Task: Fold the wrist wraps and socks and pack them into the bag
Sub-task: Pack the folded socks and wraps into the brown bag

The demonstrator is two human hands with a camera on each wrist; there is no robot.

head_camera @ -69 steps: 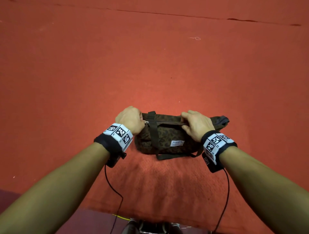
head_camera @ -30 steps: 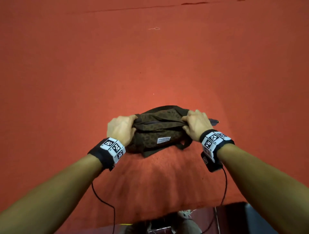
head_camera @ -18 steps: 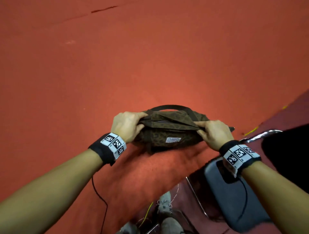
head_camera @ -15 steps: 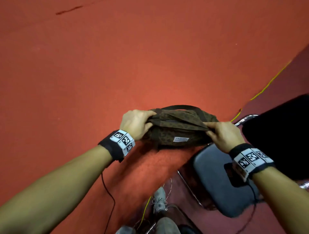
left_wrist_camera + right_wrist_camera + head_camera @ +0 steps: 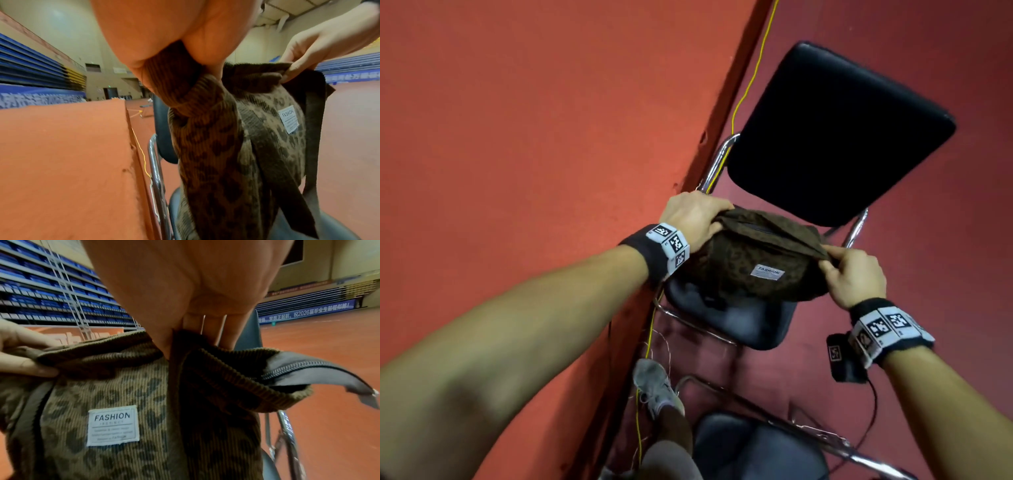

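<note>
Each hand has its grip closed on one end of the bag (image 5: 755, 263), left hand (image 5: 690, 219) and right hand (image 5: 854, 274), holding it level just over the chair seat (image 5: 750, 325) beside the bench (image 5: 534, 137), probably so the packed things stay inside.

Brown leopard-print corduroy bag (image 5: 750, 260) with a white label (image 5: 767, 272) (black lettering), over a black chair (image 5: 835, 137); orange-red bench (image 5: 534, 137) edge alongside, yellow cable (image 5: 748, 82), grey shoe (image 5: 655, 383).
</note>
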